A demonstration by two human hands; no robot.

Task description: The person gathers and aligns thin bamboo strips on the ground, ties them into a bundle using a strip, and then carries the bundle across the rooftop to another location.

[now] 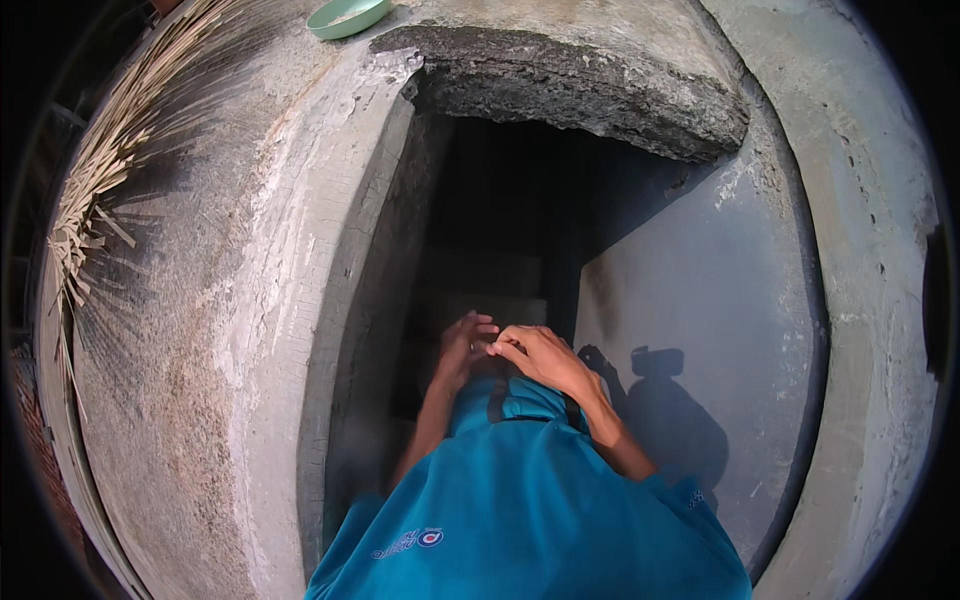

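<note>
Both of my hands are close together in front of my waist, over the dark opening (490, 230). My left hand (462, 348) is partly in shade, its fingers loosely bent and a little apart, with nothing visible in it. Beside it, my right hand (545, 358) is in sunlight, palm down. Its thumb and fingertips are pinched together near the left fingers; whatever they hold, if anything, is hidden or too small to name. Below the hands is my blue shirt (530, 500), with dark straps showing at its edge.
Rough concrete walls (270, 300) frame the opening, with a broken slab edge (590, 90) across the far side. A smooth grey panel (720, 300) stands at right, bearing my shadow. Dim steps (480, 275) show inside. A green bowl (347, 17) and dry palm fronds (105, 165) are at upper left.
</note>
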